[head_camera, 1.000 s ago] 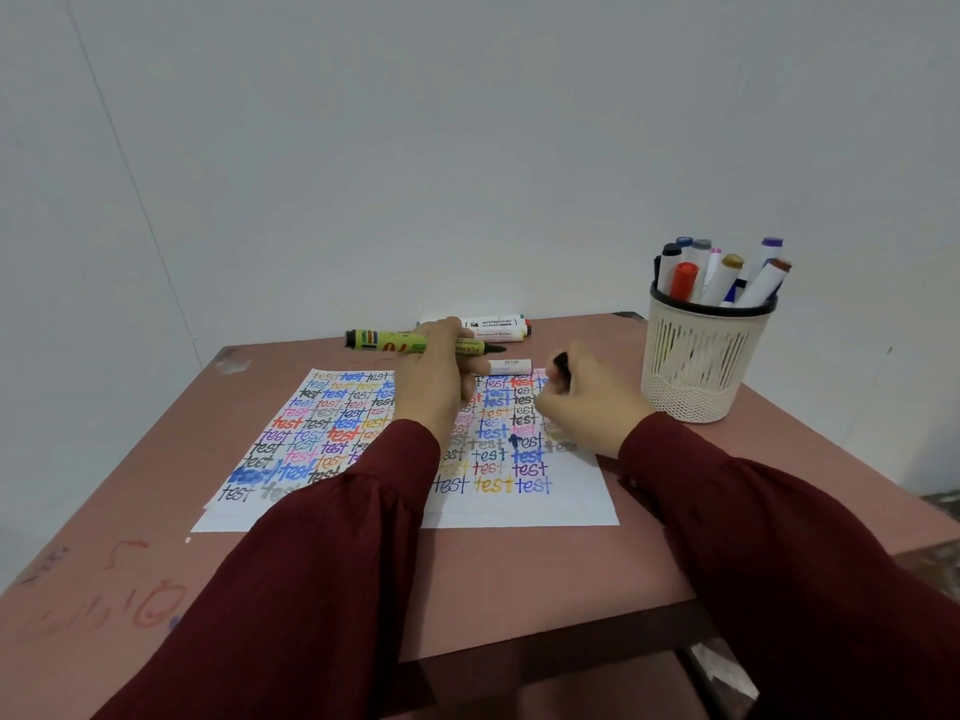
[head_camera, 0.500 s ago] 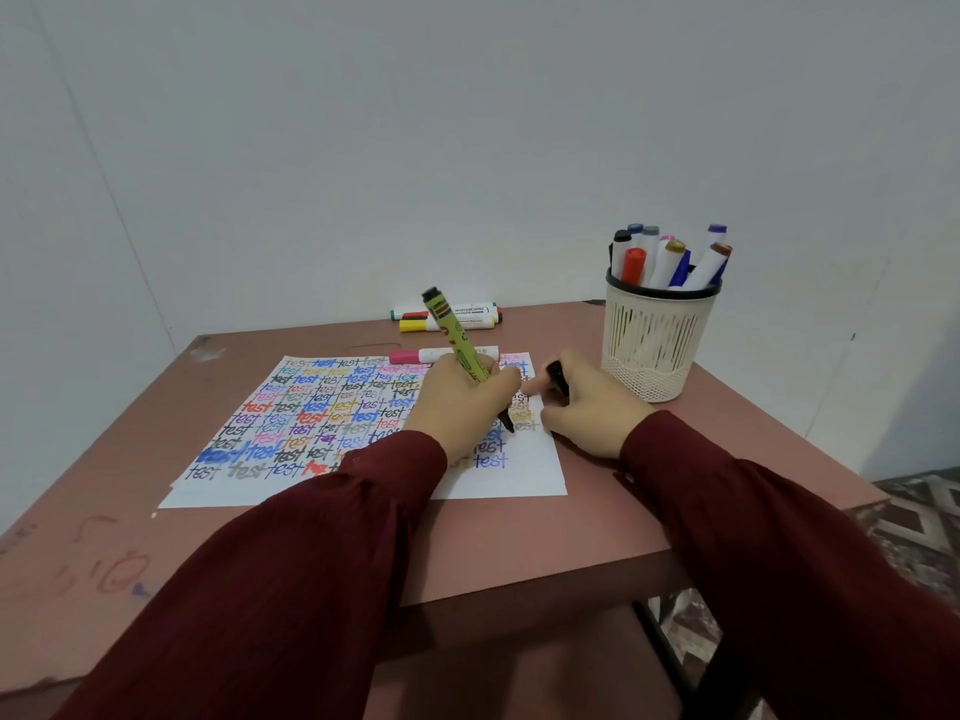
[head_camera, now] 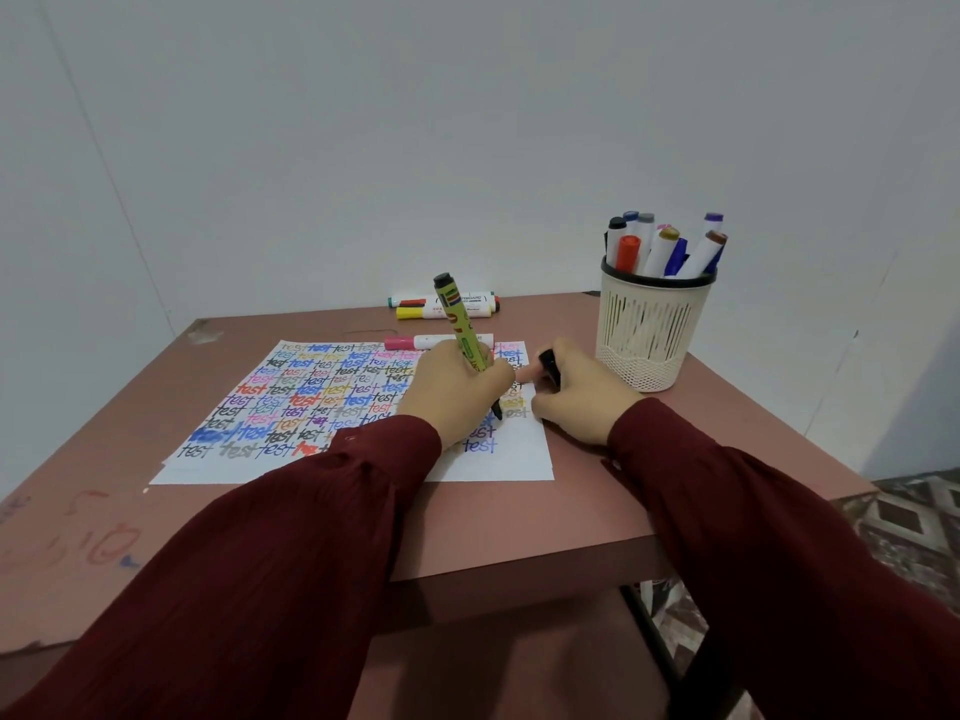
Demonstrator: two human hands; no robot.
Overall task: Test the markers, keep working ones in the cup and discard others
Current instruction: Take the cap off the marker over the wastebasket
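1. Testing step: left grip (head_camera: 457,392) curls round green marker (head_camera: 460,324), tip down at paper (head_camera: 519,459) beneath it.
2. Right grip (head_camera: 582,397), just beside, pinches the black cap (head_camera: 548,363).
3. Next likely needs recapping; cup (head_camera: 649,330) stands just beyond right grip.

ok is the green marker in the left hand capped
No, the green marker in the left hand has its bare black tip on the paper, and the right hand holds a black cap.
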